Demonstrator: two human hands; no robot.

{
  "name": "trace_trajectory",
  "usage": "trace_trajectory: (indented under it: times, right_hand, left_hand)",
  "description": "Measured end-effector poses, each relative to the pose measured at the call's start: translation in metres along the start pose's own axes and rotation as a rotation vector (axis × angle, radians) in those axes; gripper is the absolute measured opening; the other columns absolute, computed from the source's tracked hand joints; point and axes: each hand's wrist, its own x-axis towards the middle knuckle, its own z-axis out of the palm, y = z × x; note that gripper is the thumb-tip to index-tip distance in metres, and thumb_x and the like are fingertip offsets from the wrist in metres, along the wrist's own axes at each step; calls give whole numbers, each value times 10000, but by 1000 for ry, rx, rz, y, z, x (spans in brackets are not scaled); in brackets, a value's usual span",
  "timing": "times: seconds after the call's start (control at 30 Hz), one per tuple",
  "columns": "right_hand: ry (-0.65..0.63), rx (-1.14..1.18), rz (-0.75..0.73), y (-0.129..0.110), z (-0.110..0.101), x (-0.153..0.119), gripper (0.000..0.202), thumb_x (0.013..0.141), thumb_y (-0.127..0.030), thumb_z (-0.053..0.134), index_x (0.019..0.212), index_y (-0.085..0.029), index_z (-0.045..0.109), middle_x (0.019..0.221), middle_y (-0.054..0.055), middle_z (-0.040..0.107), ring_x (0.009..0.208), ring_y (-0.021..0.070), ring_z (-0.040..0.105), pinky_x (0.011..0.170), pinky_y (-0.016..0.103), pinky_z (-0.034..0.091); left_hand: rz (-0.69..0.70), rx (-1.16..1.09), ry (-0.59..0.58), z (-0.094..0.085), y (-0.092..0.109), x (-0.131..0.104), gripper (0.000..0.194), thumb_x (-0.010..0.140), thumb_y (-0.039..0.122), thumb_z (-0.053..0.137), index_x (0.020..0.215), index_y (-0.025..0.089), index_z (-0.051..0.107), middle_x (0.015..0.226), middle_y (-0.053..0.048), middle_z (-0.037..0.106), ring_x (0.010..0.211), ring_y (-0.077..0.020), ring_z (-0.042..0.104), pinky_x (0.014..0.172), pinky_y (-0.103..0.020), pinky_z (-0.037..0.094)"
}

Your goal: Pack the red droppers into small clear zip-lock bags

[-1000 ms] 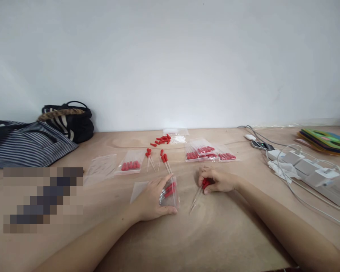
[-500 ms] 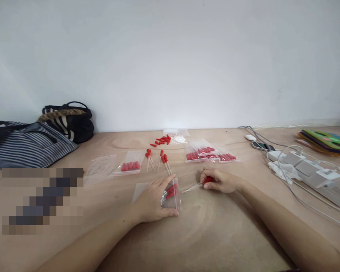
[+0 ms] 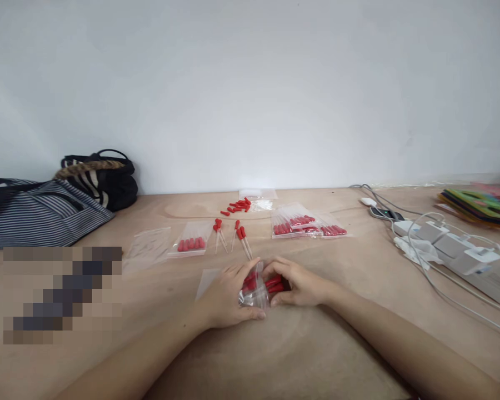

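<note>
My left hand (image 3: 225,294) is closed around a clear zip bag (image 3: 254,300), its mouth spread toward the right. Red bulbs of droppers show inside that bag. At the mouth, my right hand (image 3: 304,284) grips droppers (image 3: 275,284) by their red rubber bulbs; their tips are hidden by the bag and fingers. Just beyond the hands lie loose droppers (image 3: 241,233) and another small group of droppers (image 3: 218,225). A filled bag of droppers (image 3: 191,241) rests farther left, and a pile of filled bags (image 3: 304,222) sits beyond my right hand.
Loose red bulbs (image 3: 237,206) and thin clear tubes (image 3: 262,205) lie near the wall. Flat clear bags (image 3: 148,244) are at the left, with a striped bag (image 3: 45,211) behind. On the right are a power strip with chargers (image 3: 470,255), cables and coloured sheets (image 3: 479,205).
My right hand has moved left with its droppers, from apart to the mouth of the bag. The bag has opened wider in my left hand. Something pinkish now blurs at the far right.
</note>
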Motion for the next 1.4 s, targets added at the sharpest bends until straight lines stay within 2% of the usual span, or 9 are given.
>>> trace_trajectory:
  times: [0.1, 0.23, 0.5, 0.67, 0.87, 1.0, 1.1, 1.23, 1.4]
  right_hand:
    - [44, -12, 151, 7, -9, -7, 465, 619, -376, 724, 999, -181, 541, 936, 50, 523, 805, 157, 517, 681, 269, 452]
    - [46, 109, 220, 12, -11, -10, 275, 690, -342, 667, 894, -167, 604, 734, 3, 575, 646, 115, 511, 599, 236, 432]
    - [130, 451, 226, -2, 23, 6, 173, 698, -269, 642, 833, -161, 631, 751, 22, 646, 657, 123, 579, 649, 252, 467]
    - [203, 519, 310, -7, 37, 13, 117, 629, -216, 671, 711, -161, 610, 685, 6, 646, 601, 118, 585, 566, 221, 452]
    - [62, 545, 261, 9, 13, 22, 177, 657, -304, 649, 725, -141, 635, 660, -3, 630, 563, 91, 538, 548, 209, 423]
    - [379, 223, 561, 29, -3, 50, 148, 668, -281, 635, 664, -135, 608, 548, -35, 564, 464, 65, 468, 464, 183, 371]
    - [462, 121, 645, 37, -3, 82, 108, 667, -242, 623, 696, -140, 604, 609, -18, 589, 485, 74, 497, 477, 188, 382]
    - [483, 39, 778, 36, 2, 123, 189, 576, -277, 688, 641, -137, 579, 596, 19, 580, 537, 140, 549, 458, 219, 380]
    - [417, 2, 874, 34, 2, 147, 210, 462, -139, 712, 521, -167, 513, 524, 19, 538, 599, 198, 566, 429, 225, 352]
  left_hand:
    - [-18, 4, -3, -1, 1, 0, 924, 617, 447, 728, 1345, 190, 220, 1308, -115, 421, 1172, -295, 405, 965, -425, 328]
    - [-29, -1, 1, -2, 2, 0, 924, 606, 445, 734, 1342, 209, 226, 1305, -105, 426, 1169, -295, 408, 961, -422, 330]
    - [15, -13, 25, 1, -1, 1, 895, 616, 472, 720, 1329, 221, 241, 1285, -94, 449, 1145, -294, 436, 955, -419, 335]
    - [22, -24, 23, 2, -3, 2, 887, 620, 458, 720, 1325, 216, 240, 1280, -91, 455, 1134, -286, 447, 948, -419, 343]
    - [4, -21, 13, 1, -1, 0, 891, 619, 458, 722, 1328, 200, 248, 1308, -103, 429, 1152, -292, 430, 955, -428, 340]
    - [-5, -1, 16, -1, 0, -2, 929, 587, 473, 739, 1331, 200, 255, 1292, -113, 440, 1150, -300, 429, 958, -438, 341]
    - [10, 24, 5, -4, -1, -4, 960, 553, 535, 734, 1329, 207, 273, 1295, -122, 433, 1166, -327, 409, 968, -470, 326]
    - [-6, 38, -12, -10, -4, -11, 919, 583, 530, 716, 1327, 207, 283, 1328, -115, 401, 1199, -326, 375, 983, -462, 320]
    - [-26, 14, -5, -11, -7, -14, 879, 596, 482, 720, 1320, 225, 294, 1308, -102, 430, 1166, -322, 421, 967, -460, 346]
